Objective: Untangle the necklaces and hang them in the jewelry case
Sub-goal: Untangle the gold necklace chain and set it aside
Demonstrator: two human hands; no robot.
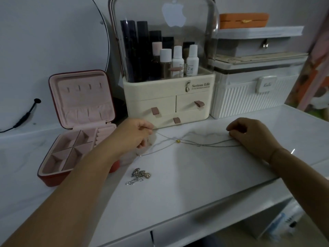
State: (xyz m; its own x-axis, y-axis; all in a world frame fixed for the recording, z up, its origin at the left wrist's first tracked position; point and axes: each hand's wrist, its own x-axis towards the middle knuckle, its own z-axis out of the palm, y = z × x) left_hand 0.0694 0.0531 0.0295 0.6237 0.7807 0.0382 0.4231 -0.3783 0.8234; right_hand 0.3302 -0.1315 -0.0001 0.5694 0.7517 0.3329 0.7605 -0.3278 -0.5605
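Left hand (136, 138) pinches one end of the thin silver chains (188, 141); right hand (249, 134), fingers curled, pinches the other. Chains stretched low over white counter (195, 175), crossing at a gold bead (177, 141). Tangled necklace heap (139, 176) nearer. Jewelry case (78, 125) open at left.

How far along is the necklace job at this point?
Done: the jewelry case stands open, but its lid hooks are bare, so nothing is hung. In hand: left hand and right hand stretch crossed silver chains with a gold bead. Left: untangling those, the heap and all hanging.
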